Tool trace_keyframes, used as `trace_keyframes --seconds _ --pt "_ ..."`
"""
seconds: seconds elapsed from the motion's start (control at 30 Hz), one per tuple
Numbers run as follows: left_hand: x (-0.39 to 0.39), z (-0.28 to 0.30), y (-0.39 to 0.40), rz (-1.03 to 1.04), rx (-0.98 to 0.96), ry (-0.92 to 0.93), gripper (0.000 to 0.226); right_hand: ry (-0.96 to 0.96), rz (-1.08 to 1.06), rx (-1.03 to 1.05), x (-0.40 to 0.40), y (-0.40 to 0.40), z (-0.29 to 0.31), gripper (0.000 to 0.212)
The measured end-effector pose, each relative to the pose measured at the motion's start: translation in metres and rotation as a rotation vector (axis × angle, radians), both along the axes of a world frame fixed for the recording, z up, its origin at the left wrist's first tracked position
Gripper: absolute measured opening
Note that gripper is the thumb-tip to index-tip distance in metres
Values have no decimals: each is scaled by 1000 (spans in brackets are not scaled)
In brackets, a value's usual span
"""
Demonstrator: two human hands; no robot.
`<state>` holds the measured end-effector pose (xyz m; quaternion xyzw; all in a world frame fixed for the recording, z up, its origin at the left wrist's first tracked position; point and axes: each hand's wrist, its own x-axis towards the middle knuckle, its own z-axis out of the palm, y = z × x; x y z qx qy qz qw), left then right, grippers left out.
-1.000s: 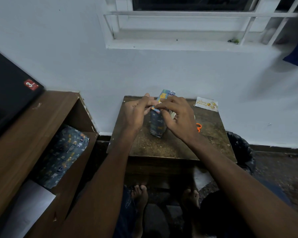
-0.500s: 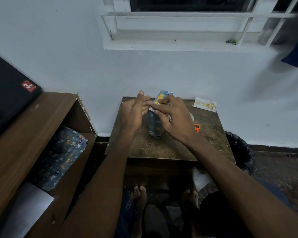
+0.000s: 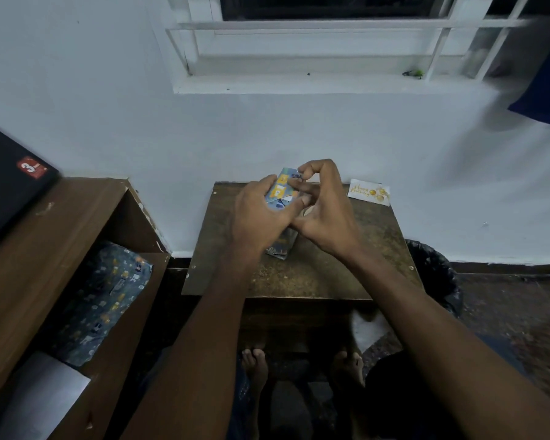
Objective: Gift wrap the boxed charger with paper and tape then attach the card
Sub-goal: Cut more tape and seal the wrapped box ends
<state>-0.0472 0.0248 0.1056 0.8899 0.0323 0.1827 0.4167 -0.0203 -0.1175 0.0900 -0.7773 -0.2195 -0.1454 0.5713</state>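
Two hands: both meet at the wrapped box (image 3: pixel 281 198), which stands on the tabletop (image 3: pixel 315 274) toward its far, wall-side edge.
Box position: between the two hands, upright and leaning slightly, its lower end resting on the tabletop and its upper end lifted toward the wall.
Long axis: runs from the near bottom corner up and away from the person, so the open end flap faces up at the fingers.
Left hand (image 3: pixel 258 214): wraps the left side of the box, fingers curled round it and thumb across the front, steadying it.
Right hand (image 3: pixel 324 211): sits just right of the box; fingers bent, tips touching the patterned paper at the top end, index curled above. Whether it pinches a bit of tape or only the flap is too small to tell.
Nearer hand: both are in contact with the box; the right one is placed for the fine work.
Step, as judged: folding and fixing the top end flap.
Card (image 3: pixel 369 195): lies flat right of the box, near the tabletop's far right corner, untouched.
Spare paper (image 3: pixel 105 296): left of the box, in the wooden shelf.
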Motion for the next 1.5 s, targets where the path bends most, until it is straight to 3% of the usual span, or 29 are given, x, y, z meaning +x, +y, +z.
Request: trace_keyframes --seconds 0.17,0.23,0.37,0.47,0.53,0.63,0.73,0.97,1.07,1.17,1.37,1.5 --pt "7 -2 18 -86 53 -41 60 -17 -59 -225 13 -31 3 108" --pt "10 -2 28 -146 47 -88 60 56 -85 -239 21 -39 -1 115" --pt "16 -7 37 -177 176 -119 57 239 5 -128 26 -38 -6 91" --pt "21 -13 40 -112 250 -113 55 193 1 -164 19 -25 -6 60" --pt "21 -10 38 -119 190 -151 57 123 -57 -169 11 -13 -8 46" --pt "20 -3 22 -141 -117 -272 62 73 -140 -177 4 -2 -12 45" --pt "16 8 5 -201 -260 -270 57 98 -147 -198 0 0 -12 47" --pt "32 2 -12 -153 -155 -212 29 336 92 -286 11 -40 -2 56" --pt "38 2 -15 -46 -109 -204 28 336 -35 -616 28 -65 -14 50" --pt "42 2 -18 2 -52 -216 24 249 -155 -989 39 -72 -31 30" --pt "47 2 -25 117 -116 -266 24 208 -183 -1088 40 -62 -38 22" --pt "48 -1 -21 -3 -22 -327 20 151 -148 -1091 42 -59 -36 30"
